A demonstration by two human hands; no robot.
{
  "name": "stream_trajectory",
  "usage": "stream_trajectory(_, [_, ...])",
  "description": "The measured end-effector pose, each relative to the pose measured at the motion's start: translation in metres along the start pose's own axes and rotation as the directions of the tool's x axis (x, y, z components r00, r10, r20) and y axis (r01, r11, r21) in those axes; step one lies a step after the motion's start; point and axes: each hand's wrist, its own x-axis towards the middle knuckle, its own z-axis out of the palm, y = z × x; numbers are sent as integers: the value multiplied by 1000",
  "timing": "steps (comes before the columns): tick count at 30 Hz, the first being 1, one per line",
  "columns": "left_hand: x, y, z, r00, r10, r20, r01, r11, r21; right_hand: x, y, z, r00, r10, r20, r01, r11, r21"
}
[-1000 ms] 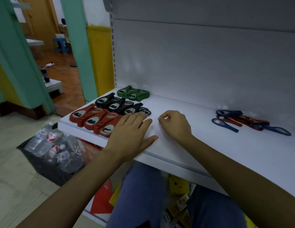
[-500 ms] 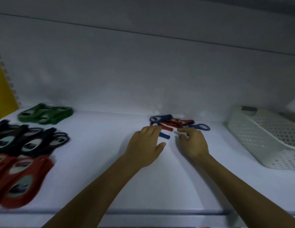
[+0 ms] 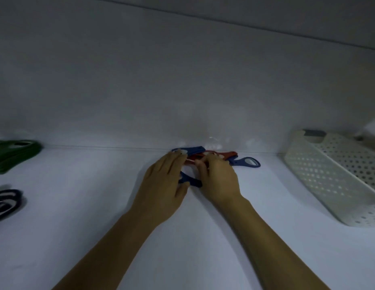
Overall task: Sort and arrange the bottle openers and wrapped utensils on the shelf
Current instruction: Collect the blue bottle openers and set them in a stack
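A small pile of slim blue and red bottle openers lies at the back of the white shelf (image 3: 81, 216). One blue opener (image 3: 246, 163) sticks out to the right, a red opener (image 3: 229, 154) lies behind it, and another blue opener (image 3: 193, 150) lies at the back left. My left hand (image 3: 163, 185) rests on the left side of the pile with its fingers stretched forward. My right hand (image 3: 219, 181) has its fingers curled and pinches a red opener in the pile's middle. A blue handle (image 3: 189, 181) shows between the two hands.
Stacked green openers (image 3: 17, 152) lie at the far left by the back wall, with black openers (image 3: 5, 203) nearer the front. A white perforated basket (image 3: 329, 176) stands at the right. The shelf's back wall is close behind the pile.
Both hands left the shelf's front edge and reached to the blue and red pile at the back. They now lie on it, and the view has closed in.
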Motion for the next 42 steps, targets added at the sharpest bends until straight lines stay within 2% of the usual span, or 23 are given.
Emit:
stream_trajectory(2, [2, 0, -1, 1000, -24, -11, 24, 1000, 20, -6, -11, -9, 998, 19, -61, -8, 983, 183])
stream_trajectory(4, [3, 1, -1, 998, -50, -34, 51, 998, 38, -9, -23, -13, 997, 58, -46, -33, 905, 425])
stream_trajectory(6, [5, 1, -2, 993, -64, -95, 67, 998, 20, -4, -32, -19, 981, 148, 127, -193, 638, 745])
stream_trajectory(7, [6, 2, -3, 989, -104, -108, 102, 995, -20, 2, -32, -22, 961, 190, 202, -274, 527, 804])
stream_trajectory(8, [7, 1, -5, 980, -166, -110, 157, 984, -88, 8, -28, -22, 951, 222, 215, -302, 524, 796])
stream_trajectory(9, [7, 0, -6, 967, -229, -111, 210, 964, -164, 16, -20, -20, 958, 234, 163, -279, 655, 702])
stream_trajectory(11, [7, 0, -9, 937, -307, -169, 248, 920, -303, 26, -2, -12, 989, 145, 35, -149, 961, 231])
stream_trajectory(12, [6, 1, -10, 920, -336, -200, 240, 890, -388, 27, 6, -7, 995, 88, 44, -88, 996, 13])
stream_trajectory(14, [6, 4, -13, 903, -383, -196, 209, 789, -578, 28, 19, 3, 993, 44, 110, -28, 989, -143])
stream_trajectory(17, [9, 7, -13, 893, -439, -101, 197, 582, -789, 32, 29, 11, 999, -29, 27, 35, 965, -260])
stream_trajectory(21, [8, 11, -9, 886, -464, 14, 236, 425, -874, 33, 29, 9, 981, -195, -24, 160, 864, -477])
stream_trajectory(24, [8, 11, -7, 877, -472, 88, 288, 370, -883, 31, 26, 3, 968, -230, -98, 153, 854, -497])
stream_trajectory(26, [9, 9, -6, 866, -488, 112, 311, 349, -884, 29, 26, -1, 961, -196, -195, 116, 925, -362])
stream_trajectory(28, [10, 6, -5, 861, -495, 113, 324, 365, -873, 27, 22, -7, 971, -48, -234, 46, 999, -16])
stream_trajectory(29, [10, 5, -4, 863, -494, 110, 328, 380, -865, 26, 19, -11, 978, 76, -192, -33, 975, 219])
stream_trajectory(30, [10, 5, -4, 863, -494, 107, 331, 393, -858, 24, 13, -15, 975, 194, -106, -125, 882, 455])
stream_trajectory(32, [10, 4, -3, 860, -500, 102, 330, 392, -859, 21, 0, -23, 946, 310, 93, -265, 577, 773])
stream_trajectory(33, [10, 4, -2, 859, -502, 103, 327, 383, -864, 18, -7, -26, 941, 296, 164, -294, 475, 829])
stream_trajectory(35, [11, 5, -3, 864, -491, 111, 322, 369, -872, 11, -20, -29, 952, 196, 236, -298, 408, 863])
stream_trajectory(37, [11, 5, -3, 870, -479, 116, 324, 378, -867, 2, -33, -23, 964, 89, 251, -264, 440, 858])
stream_trajectory(38, [11, 5, -2, 869, -484, 107, 323, 389, -863, -3, -38, -17, 972, 39, 230, -216, 532, 819])
stream_trajectory(40, [12, 3, -1, 852, -518, 77, 318, 396, -861, -7, -42, -5, 985, -67, 160, -39, 811, 583])
stream_trajectory(42, [13, 2, -2, 833, -549, 67, 309, 362, -880, -3, -41, 0, 987, -133, 85, 83, 895, 438])
